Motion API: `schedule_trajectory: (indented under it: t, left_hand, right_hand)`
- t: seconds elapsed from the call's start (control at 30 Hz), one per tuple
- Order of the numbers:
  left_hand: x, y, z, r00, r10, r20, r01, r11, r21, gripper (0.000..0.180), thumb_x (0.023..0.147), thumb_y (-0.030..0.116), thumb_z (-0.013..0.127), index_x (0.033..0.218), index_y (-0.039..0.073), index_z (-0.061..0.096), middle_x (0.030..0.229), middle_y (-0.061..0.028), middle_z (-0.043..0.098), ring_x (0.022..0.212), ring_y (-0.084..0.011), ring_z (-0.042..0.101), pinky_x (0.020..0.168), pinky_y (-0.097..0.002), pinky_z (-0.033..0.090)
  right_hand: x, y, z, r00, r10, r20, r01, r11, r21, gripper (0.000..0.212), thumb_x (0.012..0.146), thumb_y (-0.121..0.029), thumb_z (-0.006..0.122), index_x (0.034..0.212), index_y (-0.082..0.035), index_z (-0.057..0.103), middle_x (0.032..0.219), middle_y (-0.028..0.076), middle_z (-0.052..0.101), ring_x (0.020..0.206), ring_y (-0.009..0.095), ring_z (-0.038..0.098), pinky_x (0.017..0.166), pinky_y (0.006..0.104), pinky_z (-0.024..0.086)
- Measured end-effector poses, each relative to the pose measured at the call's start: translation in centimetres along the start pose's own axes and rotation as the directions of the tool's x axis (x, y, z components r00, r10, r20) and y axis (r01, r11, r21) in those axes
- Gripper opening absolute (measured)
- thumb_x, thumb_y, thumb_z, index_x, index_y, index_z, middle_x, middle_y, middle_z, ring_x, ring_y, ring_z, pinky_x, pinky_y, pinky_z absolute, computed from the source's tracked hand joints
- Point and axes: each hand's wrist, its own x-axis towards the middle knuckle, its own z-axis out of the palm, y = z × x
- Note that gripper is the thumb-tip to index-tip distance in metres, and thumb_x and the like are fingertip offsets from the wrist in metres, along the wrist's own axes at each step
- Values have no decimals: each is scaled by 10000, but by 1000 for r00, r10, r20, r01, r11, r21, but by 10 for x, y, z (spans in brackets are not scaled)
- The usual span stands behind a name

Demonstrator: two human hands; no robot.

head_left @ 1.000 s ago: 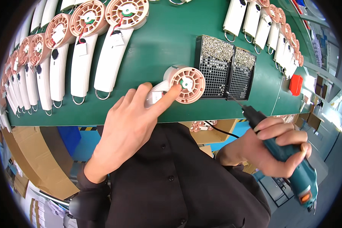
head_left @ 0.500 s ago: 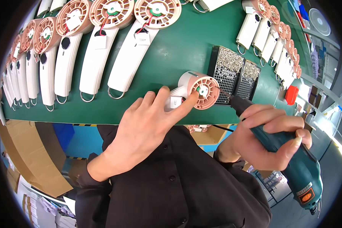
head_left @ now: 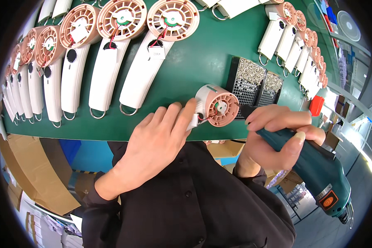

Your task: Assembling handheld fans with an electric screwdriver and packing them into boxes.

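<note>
Index finger drawn off hub; fan gripped by left hand, driver clamped in right hand, best kept square-on, steady.

Bright, with dark fisheye-bent edges

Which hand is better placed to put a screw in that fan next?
Probably the right hand: it grips the teal electric screwdriver, aimed toward the pink-headed handheld fan. The left hand has no tool and rests against that handheld fan.
</note>
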Motion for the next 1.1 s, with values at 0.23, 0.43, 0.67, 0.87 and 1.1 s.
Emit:
schedule_trajectory:
  t: [0.23, 0.43, 0.67, 0.87, 1.1]
  left_hand:
    - [-4, 2, -4, 999, 28, -25, -27, 999, 42, 582, 730, 130, 672, 1247, 2, 436, 974, -97, 501, 793, -231, 546, 682, -320, 467]
    - [-19, -2, -3, 995, 37, -88, -29, 996, 86, 484, 793, 139, 590, 1224, -24, 442, 831, -75, 491, 716, -192, 547, 634, -282, 464]
    - [-32, -8, -1, 972, 87, -220, -89, 996, -1, 528, 803, 201, 611, 1258, 17, 418, 903, -81, 508, 769, -227, 571, 670, -302, 457]
    - [-68, -39, -70, 614, -317, -723, 81, 936, -342, 593, 772, 211, 724, 1247, -6, 443, 1069, -186, 593, 947, -317, 608, 805, -351, 486]
    - [-103, -100, -108, 123, -583, -803, -78, 801, -593, 445, 875, 102, 604, 1248, -8, 387, 1114, -125, 554, 1034, -157, 531, 887, -281, 419]
  right_hand:
    - [-6, 1, 3, 998, -38, -50, 41, 997, 62, 250, 898, -169, 543, 930, -56, 323, 670, 146, 496, 453, 237, 519, 444, 379, 505]
    - [-8, -7, 9, 968, -227, -107, 225, 974, -34, 184, 884, -170, 400, 1022, -52, 371, 618, 102, 424, 361, 211, 445, 311, 327, 413]
    - [2, -42, -5, 850, -401, -342, 401, 913, -74, 213, 911, -272, 406, 961, -65, 410, 667, 58, 393, 410, 178, 384, 409, 313, 375]
    - [4, -25, 4, 875, -191, -445, 220, 975, 13, 164, 917, -210, 421, 905, -50, 390, 629, 54, 398, 405, 157, 392, 419, 290, 381]
    - [-19, -13, 40, 949, -40, -312, 48, 999, 16, 198, 849, -88, 494, 969, -2, 362, 578, 97, 408, 355, 173, 418, 352, 296, 422]
